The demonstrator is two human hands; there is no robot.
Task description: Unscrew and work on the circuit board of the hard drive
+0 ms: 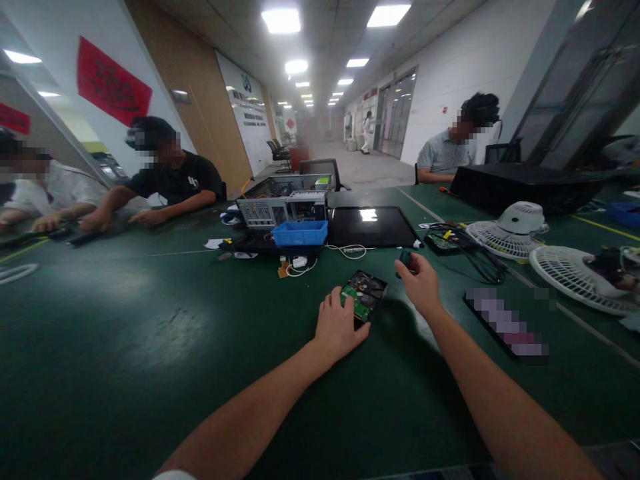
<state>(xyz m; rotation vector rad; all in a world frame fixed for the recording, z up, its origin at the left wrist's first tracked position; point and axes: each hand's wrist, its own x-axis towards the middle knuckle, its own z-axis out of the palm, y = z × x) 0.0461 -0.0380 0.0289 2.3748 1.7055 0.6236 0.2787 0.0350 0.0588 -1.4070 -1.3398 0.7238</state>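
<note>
A hard drive (pixel 370 288) with a green circuit board lies on the green table in front of me, turned at an angle. Gripping its near left side is my left hand (pixel 337 325), fingers over the board and thumb along the near edge. My right hand (pixel 421 283) is raised just right of the drive, apart from it. Between its thumb and fingers is a small dark green tool (pixel 404 259), possibly a screwdriver; the fingers hide part of it and its tip is not clear.
Beyond the drive stand a blue bin (pixel 300 233), an open computer case (pixel 283 203) and a dark flat screen (pixel 370 227). At right lie a phone (pixel 505 325), a circuit board with cables (pixel 445 241) and white fan parts (pixel 580 280). Other people sit around the table.
</note>
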